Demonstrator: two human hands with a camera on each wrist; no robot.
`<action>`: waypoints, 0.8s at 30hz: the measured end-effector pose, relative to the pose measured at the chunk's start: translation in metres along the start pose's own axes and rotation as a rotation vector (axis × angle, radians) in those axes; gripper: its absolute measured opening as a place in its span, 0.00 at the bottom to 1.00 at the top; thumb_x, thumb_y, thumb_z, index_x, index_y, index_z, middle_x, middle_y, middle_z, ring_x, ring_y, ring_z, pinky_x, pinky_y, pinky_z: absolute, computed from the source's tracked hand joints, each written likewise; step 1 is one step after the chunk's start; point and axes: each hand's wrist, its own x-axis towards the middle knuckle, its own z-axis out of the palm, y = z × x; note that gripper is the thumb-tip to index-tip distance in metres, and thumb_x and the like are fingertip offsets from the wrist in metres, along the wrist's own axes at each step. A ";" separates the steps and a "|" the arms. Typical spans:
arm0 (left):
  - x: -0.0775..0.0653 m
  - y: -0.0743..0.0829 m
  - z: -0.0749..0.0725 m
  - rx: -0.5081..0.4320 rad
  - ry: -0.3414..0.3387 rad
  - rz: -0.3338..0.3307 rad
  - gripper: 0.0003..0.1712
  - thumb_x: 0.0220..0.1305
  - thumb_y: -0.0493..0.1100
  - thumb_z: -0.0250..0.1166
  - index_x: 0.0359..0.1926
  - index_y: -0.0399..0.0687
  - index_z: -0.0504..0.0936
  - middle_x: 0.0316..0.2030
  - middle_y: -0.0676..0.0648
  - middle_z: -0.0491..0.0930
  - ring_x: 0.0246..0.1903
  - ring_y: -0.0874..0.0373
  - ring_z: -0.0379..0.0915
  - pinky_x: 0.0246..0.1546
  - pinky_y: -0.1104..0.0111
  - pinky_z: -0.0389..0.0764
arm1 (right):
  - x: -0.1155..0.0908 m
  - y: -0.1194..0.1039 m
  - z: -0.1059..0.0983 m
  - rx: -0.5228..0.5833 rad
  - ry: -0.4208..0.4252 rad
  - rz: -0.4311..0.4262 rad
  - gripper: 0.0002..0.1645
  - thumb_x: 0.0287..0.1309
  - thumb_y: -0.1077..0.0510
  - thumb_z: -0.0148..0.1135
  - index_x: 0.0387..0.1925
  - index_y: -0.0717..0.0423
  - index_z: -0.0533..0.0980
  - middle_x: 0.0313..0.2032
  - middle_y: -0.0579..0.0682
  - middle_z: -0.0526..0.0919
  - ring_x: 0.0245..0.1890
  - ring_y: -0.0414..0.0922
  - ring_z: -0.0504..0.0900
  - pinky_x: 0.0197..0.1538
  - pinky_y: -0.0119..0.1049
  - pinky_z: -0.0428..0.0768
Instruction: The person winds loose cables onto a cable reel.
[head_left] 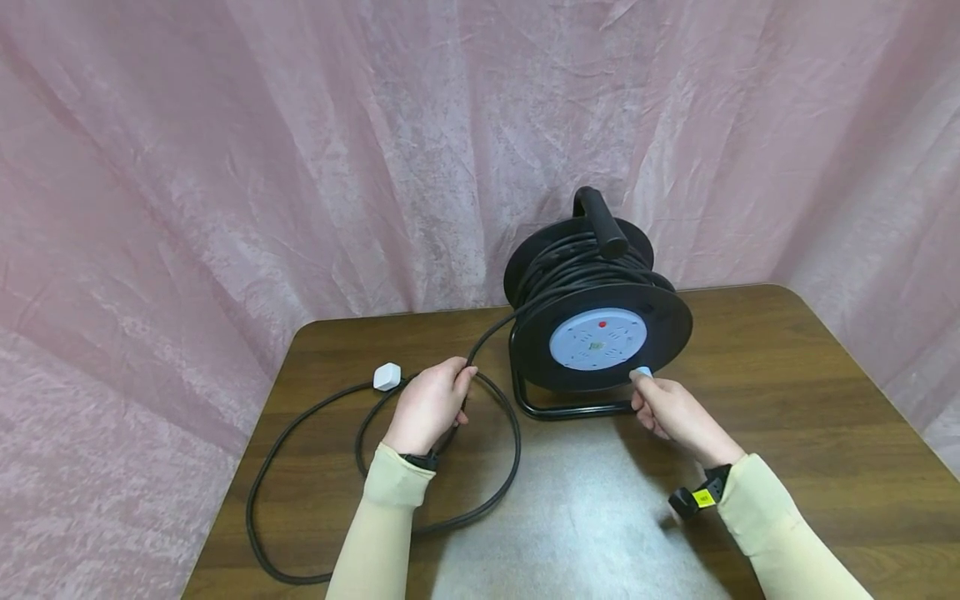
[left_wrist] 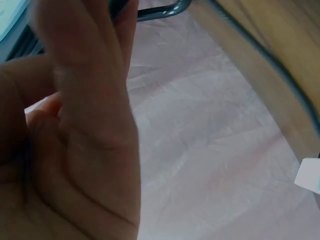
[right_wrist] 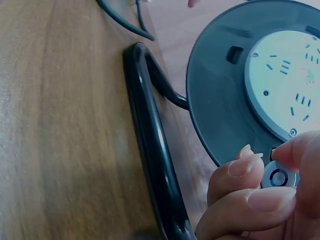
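On the wooden table [head_left: 750,350] stands a black cable reel [head_left: 596,333]. The right hand [head_left: 671,412] pinches its pale winding knob [right_wrist: 278,177] at the flange's lower edge; the left hand [head_left: 429,406] grips the black cable [head_left: 495,483] looping toward the white plug [head_left: 387,377].

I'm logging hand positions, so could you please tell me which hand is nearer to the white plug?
Left. The left hand grips the black cable beside the white plug; the right hand pinches the reel's winding knob, farther off.

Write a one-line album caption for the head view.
Left hand holds the black cable; right hand pinches the reel knob.
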 end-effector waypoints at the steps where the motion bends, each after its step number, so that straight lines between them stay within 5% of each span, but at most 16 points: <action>1: 0.000 0.000 0.001 -0.013 -0.015 -0.013 0.14 0.78 0.49 0.52 0.33 0.53 0.76 0.23 0.56 0.79 0.13 0.67 0.74 0.21 0.68 0.76 | 0.000 0.000 0.001 0.002 -0.004 0.000 0.42 0.74 0.32 0.40 0.36 0.71 0.71 0.19 0.48 0.71 0.18 0.41 0.65 0.21 0.32 0.64; 9: 0.004 0.000 0.004 0.000 0.025 0.006 0.12 0.78 0.50 0.51 0.38 0.54 0.77 0.23 0.56 0.79 0.16 0.68 0.74 0.22 0.67 0.75 | 0.004 0.001 0.010 0.010 -0.018 0.003 0.39 0.75 0.35 0.41 0.33 0.70 0.71 0.17 0.47 0.70 0.16 0.40 0.64 0.19 0.31 0.63; 18: 0.006 -0.002 0.006 -0.036 -0.015 0.003 0.09 0.75 0.43 0.57 0.49 0.50 0.81 0.30 0.54 0.82 0.25 0.68 0.76 0.29 0.65 0.76 | 0.006 -0.001 0.020 -0.005 -0.020 0.020 0.38 0.74 0.35 0.42 0.31 0.67 0.72 0.16 0.47 0.70 0.17 0.40 0.64 0.19 0.31 0.63; 24: 0.006 -0.003 0.011 -0.050 -0.036 0.031 0.08 0.74 0.42 0.57 0.48 0.49 0.81 0.32 0.52 0.83 0.24 0.68 0.76 0.29 0.65 0.76 | 0.009 0.000 0.029 0.026 -0.033 0.043 0.37 0.74 0.35 0.42 0.32 0.67 0.73 0.17 0.47 0.70 0.17 0.40 0.64 0.20 0.30 0.62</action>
